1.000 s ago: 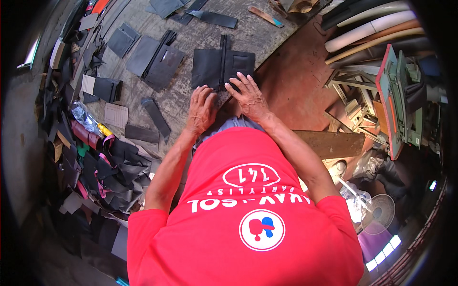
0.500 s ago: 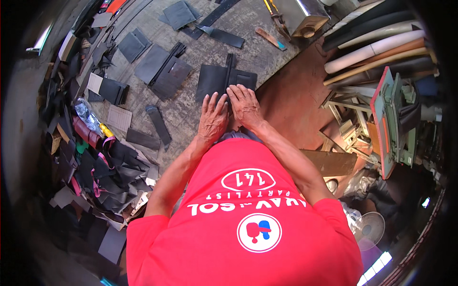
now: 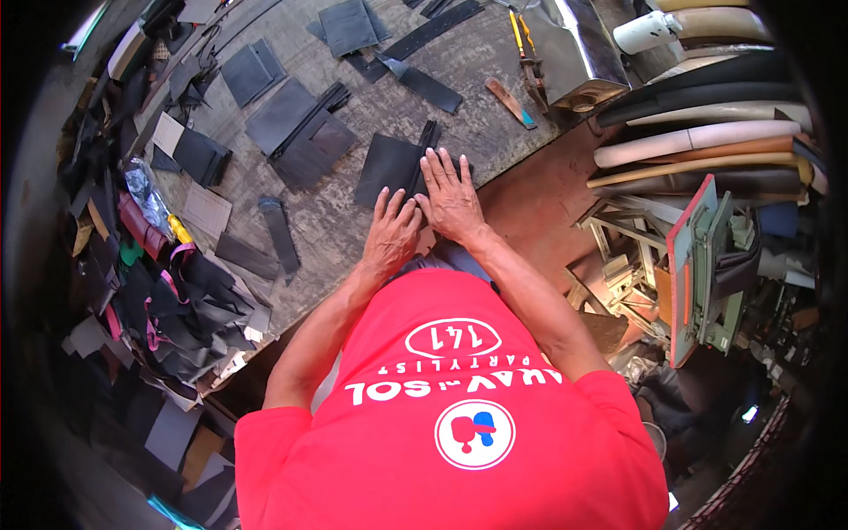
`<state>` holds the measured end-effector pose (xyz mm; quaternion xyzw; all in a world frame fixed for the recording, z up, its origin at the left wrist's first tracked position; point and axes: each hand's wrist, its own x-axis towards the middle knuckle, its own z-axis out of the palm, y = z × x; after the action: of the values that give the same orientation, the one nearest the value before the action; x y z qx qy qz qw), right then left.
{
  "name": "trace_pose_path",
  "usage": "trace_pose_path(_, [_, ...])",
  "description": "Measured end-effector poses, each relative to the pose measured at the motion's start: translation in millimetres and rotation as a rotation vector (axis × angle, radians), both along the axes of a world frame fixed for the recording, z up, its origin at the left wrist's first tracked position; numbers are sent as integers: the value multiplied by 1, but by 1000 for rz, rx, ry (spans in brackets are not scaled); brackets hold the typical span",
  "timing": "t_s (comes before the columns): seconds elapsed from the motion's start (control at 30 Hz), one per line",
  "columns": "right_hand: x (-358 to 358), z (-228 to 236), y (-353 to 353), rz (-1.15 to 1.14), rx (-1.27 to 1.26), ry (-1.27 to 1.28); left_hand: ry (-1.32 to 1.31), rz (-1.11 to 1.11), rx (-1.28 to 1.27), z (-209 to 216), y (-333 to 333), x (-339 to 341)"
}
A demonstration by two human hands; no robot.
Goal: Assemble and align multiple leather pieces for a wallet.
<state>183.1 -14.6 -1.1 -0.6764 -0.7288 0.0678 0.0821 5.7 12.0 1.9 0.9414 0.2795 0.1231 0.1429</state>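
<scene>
A dark, flat leather piece [image 3: 387, 168] lies at the table's near edge, with a narrow black strip [image 3: 430, 134] standing out past its far side. My right hand [image 3: 452, 199] is laid flat over its right part, fingers stretched out and slightly apart. At the near edge of the same piece rests my left hand [image 3: 391, 234], its fingertips on the leather and its fingers a little bent but apart. What lies beneath both palms is hidden.
Stacked dark leather panels [image 3: 305, 132], a dark strip [image 3: 279, 231] and a blue-tipped wooden tool [image 3: 511, 102] lie on the worn table [image 3: 344, 238]. Yellow-handled pliers [image 3: 528, 57] sit beside a metal box [image 3: 587, 66]. Scraps crowd the left; rolled material [image 3: 698, 148] is stacked at right.
My right hand has spread flatter over the right part of the leather piece. My left fingertips have drawn back slightly toward its near edge. The whole view has shifted a little.
</scene>
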Motion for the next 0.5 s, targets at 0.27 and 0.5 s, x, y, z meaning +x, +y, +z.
trace_pose_path(0.27, [30, 6, 8, 63, -61, 245, -12, 151, -33, -1, -4, 19])
trace_pose_path(0.5, [58, 9, 9, 409, 61, 91, 5, 498, -31, -3, -26, 55])
